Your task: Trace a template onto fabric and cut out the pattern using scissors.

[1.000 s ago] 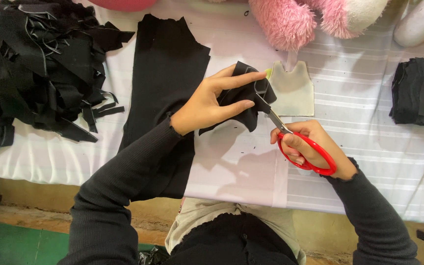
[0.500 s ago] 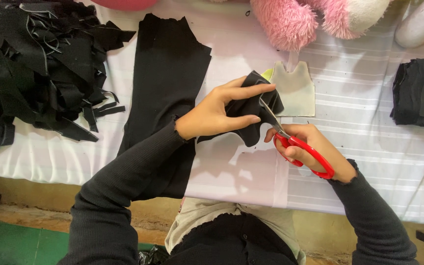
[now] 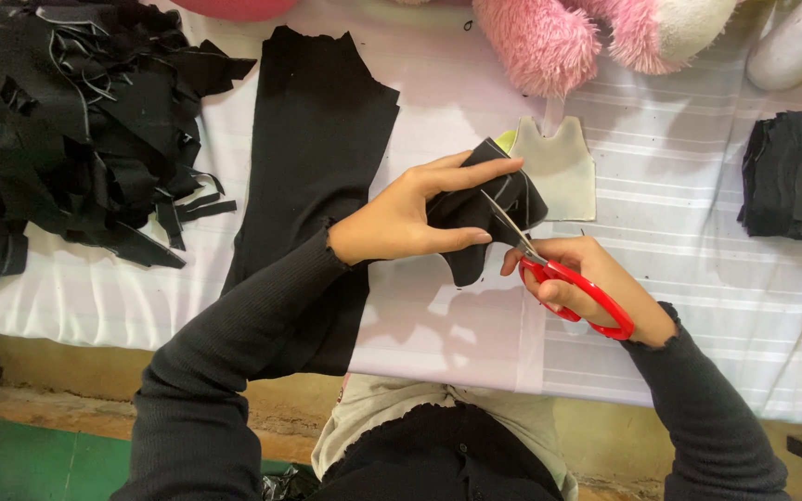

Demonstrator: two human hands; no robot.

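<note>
- Here, I see my left hand (image 3: 401,218) closed in a pinch on a small piece of black fabric (image 3: 485,218), thumb below and fingers laid along the top edge, holding it just above the table.
- My right hand (image 3: 596,283) is closed through the loops of the red-handled scissors (image 3: 563,278); the blades are slightly parted and bite into the right edge of the black piece.
- The black piece lies between both hands, partly covering a pale, vest-shaped paper pattern (image 3: 559,167) that rests flat on the striped white tablecloth (image 3: 698,241).
- Progress, as I judge it: the cut is under way along one edge; I cannot tell how much of the outline is finished.
- Work that looks done: a neat stack of cut black pieces (image 3: 795,176) at the right edge.
- Material that looks left: a long black fabric panel (image 3: 313,139) lying flat beside my left forearm.
- A loose heap of black offcuts (image 3: 67,130) lies at the far left.
- No containers are visible; everything lies directly on the cloth.
- A pink plush toy (image 3: 559,37) lies at the table's far edge.
</note>
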